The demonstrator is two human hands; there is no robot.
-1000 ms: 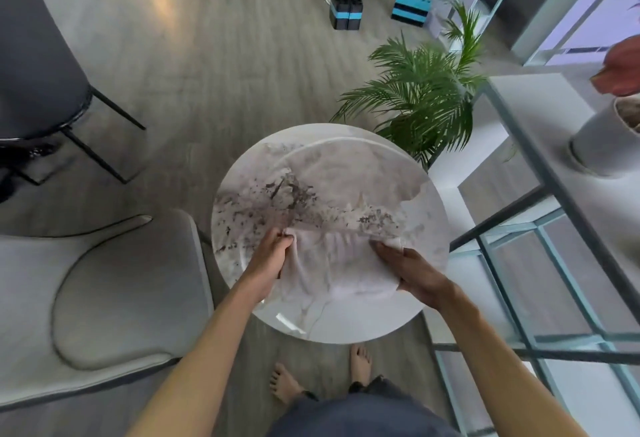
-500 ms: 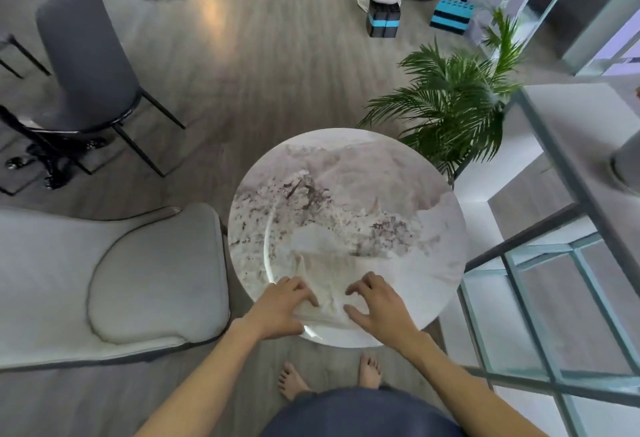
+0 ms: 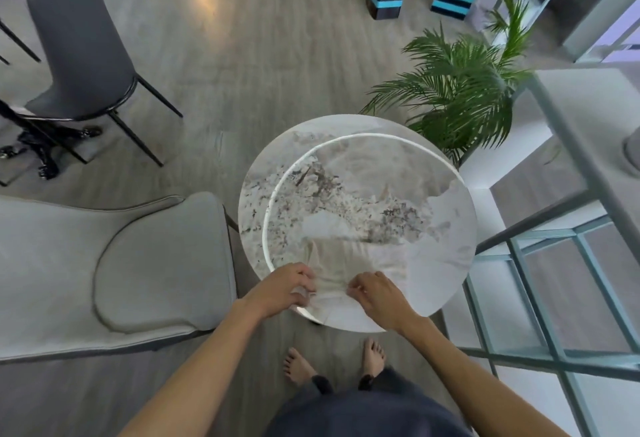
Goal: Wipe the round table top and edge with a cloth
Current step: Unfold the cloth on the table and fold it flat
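The round marble-patterned table (image 3: pixel 446 229) stands in front of me, glossy, with a bright ring reflection on it. A pale cream cloth (image 3: pixel 341 263) lies spread on the near part of the top, reaching the near edge. My left hand (image 3: pixel 285 286) pinches the cloth's near left corner at the table edge. My right hand (image 3: pixel 375 293) grips the near right part of the cloth, just beside the left hand. Both hands sit over the table's near rim.
A light grey upholstered seat (image 3: pixel 104 263) is close on the left of the table. A potted palm (image 3: pixel 460 87) stands behind the table on the right, next to a metal-framed glass shelf unit (image 3: pixel 571 194). A dark chair (image 3: pixel 76 49) is far left. My bare feet (image 3: pixel 332 360) are under the rim.
My hands have drawn the cloth toward me, from the table's middle to its near edge, and have come closer together. The view has shifted back and left.
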